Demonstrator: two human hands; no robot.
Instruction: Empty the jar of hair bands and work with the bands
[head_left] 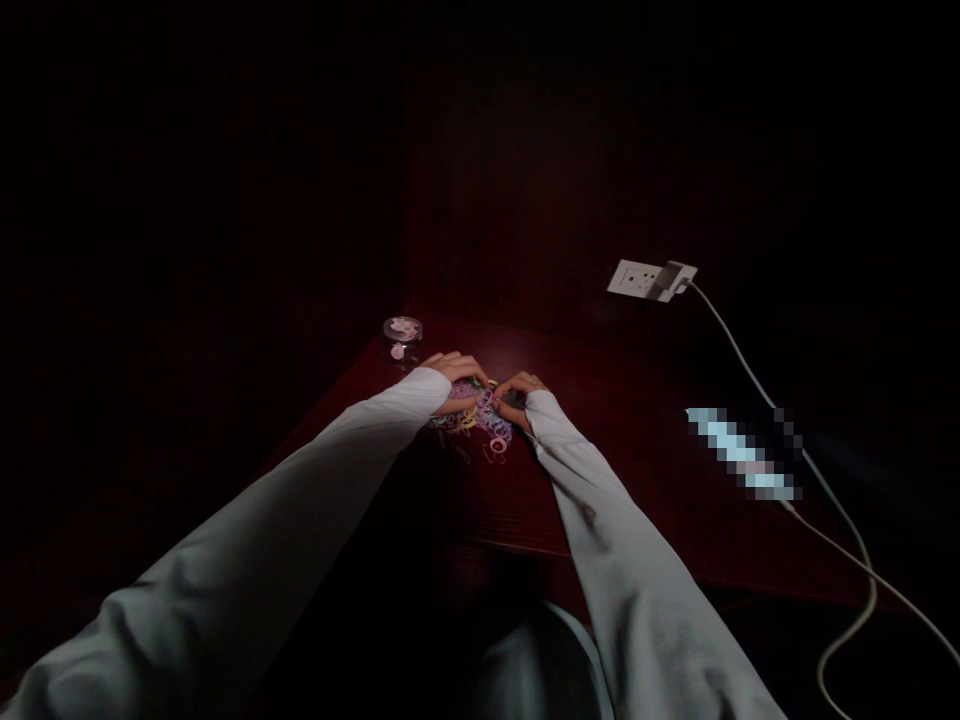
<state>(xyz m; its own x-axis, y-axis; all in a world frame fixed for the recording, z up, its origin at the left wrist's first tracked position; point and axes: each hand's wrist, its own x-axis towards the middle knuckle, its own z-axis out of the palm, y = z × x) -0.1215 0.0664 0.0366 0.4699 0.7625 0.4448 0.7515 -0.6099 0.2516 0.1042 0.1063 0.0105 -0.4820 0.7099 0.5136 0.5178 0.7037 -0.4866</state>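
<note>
A heap of small, colourful elastic hair ties (487, 425) in purple, yellow, pink and blue lies on the dark red table. My left hand (459, 375) reaches over the heap from the left, its fingers and thumb curled around some of the ties. From the right, my right hand (517, 393) bends its fingers and thumb together at the heap's edge, with ties at the fingertips. Which single ties each hand grips is too small to make out. A pink ring (498, 446) and a few thin loops lie just in front of the heap.
Behind my left hand stands a clear round container (403, 330) with pink pieces. A blurred, bright, phone-like slab (739, 455) lies at the right, joined to a white cable (847, 520). A charger sits in the wall socket (637, 280). The table's front edge (510, 547) is near my forearms.
</note>
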